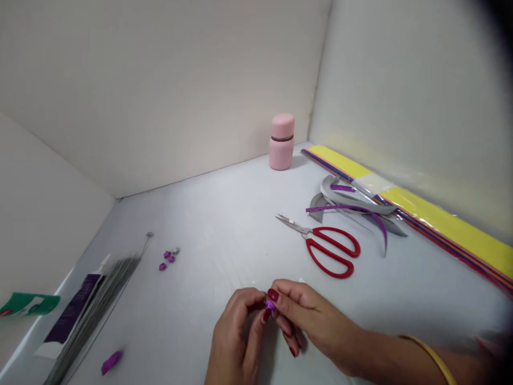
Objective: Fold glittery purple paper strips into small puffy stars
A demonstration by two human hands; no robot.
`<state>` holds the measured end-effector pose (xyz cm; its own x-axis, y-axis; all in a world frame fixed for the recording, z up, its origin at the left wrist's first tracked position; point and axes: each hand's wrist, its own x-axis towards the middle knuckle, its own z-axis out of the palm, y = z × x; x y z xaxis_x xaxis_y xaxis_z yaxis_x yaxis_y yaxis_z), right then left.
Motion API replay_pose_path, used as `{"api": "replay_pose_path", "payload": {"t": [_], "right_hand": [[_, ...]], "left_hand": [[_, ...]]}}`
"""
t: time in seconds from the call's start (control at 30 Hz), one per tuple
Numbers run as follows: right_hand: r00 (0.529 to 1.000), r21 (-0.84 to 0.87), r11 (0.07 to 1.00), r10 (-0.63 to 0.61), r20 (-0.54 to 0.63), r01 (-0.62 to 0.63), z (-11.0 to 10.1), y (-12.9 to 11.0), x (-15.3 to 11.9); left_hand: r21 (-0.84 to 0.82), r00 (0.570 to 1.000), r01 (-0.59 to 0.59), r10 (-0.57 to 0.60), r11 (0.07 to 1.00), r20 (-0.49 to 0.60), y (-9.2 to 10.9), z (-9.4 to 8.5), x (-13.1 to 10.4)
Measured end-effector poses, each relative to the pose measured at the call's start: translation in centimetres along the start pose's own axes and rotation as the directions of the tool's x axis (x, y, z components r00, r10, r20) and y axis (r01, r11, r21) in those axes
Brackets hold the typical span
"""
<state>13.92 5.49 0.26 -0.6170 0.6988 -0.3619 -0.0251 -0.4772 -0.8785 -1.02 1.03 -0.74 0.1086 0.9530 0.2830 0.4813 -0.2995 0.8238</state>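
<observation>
Near the front of the table, a small shiny purple paper star (270,305) is pinched between both hands. My left hand (240,331) is closed on it from the left, with thumb and forefinger at its lower edge. My right hand (308,321) grips it from the right, its thumb pressing on the top. The fingers partly cover the star. Red-handled scissors (329,247) lie beyond my right hand with the blades slightly apart. Several small purple stars (167,254) and a silver one (175,251) rest together to the left.
Grey and purple paper strips (348,203) lie behind the scissors, beside a long pack of coloured paper (425,211). A pink flask (281,143) stands at the back. On the left are a bundle of thin wires (100,310), a purple-labelled tube (74,307) and a purple piece (111,363).
</observation>
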Motion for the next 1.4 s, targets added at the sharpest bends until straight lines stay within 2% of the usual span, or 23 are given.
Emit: {"api": "replay_pose_path", "payload": {"t": [0.1,0.17,0.33,0.5,0.77,0.9,0.97,1.1,1.2,1.3,1.4], "right_hand": [[0.999,-0.021,1.0,0.012,-0.05,-0.013,0.1,0.4,0.0],[0.998,-0.039,0.999,0.019,-0.057,-0.021,0.2,0.7,0.0],[1.0,-0.144,0.989,0.013,-0.002,-0.013,-0.2,0.5,0.1],[1.0,-0.186,0.982,0.016,0.026,-0.011,-0.5,0.2,0.2],[0.999,-0.246,0.969,-0.038,-0.034,0.029,0.2,0.4,0.0],[0.995,-0.232,0.972,-0.048,-0.088,0.027,0.7,1.1,0.2],[0.991,-0.23,0.973,-0.057,-0.119,0.028,1.0,1.5,0.2],[0.983,-0.197,0.979,-0.088,-0.161,0.055,1.6,2.0,0.3],[0.983,-0.132,0.987,-0.11,-0.147,0.09,1.6,1.8,0.2],[0.998,-0.016,0.999,-0.038,-0.05,0.037,1.0,1.1,0.1],[0.998,0.07,0.997,0.008,0.068,-0.013,0.4,0.5,-0.1]], "left_hand": [[0.121,0.984,-0.029,0.049,0.992,-0.169,-0.3,0.6,-0.5],[0.201,0.97,-0.093,0.134,0.975,-0.202,-0.5,0.9,-0.7],[0.31,0.948,-0.205,0.267,0.928,-0.175,-0.6,1.1,-0.9],[0.356,0.956,-0.198,0.26,0.913,-0.133,-0.8,1.2,-1.0],[0.446,0.961,-0.197,0.262,0.873,-0.089,-1.5,1.4,-1.6],[0.531,0.927,-0.294,0.373,0.795,-0.045,-1.6,1.5,-1.3],[0.555,0.919,-0.291,0.389,0.779,-0.063,-1.3,1.8,-1.0],[0.551,0.921,-0.22,0.357,0.805,-0.154,-0.2,2.1,-0.4],[0.421,0.965,-0.13,0.213,0.898,-0.155,0.4,1.8,-0.1],[0.214,0.993,-0.045,0.067,0.976,-0.095,0.6,1.1,0.0],[0.109,0.998,-0.05,0.055,0.993,-0.04,0.6,0.5,-0.2]]}}
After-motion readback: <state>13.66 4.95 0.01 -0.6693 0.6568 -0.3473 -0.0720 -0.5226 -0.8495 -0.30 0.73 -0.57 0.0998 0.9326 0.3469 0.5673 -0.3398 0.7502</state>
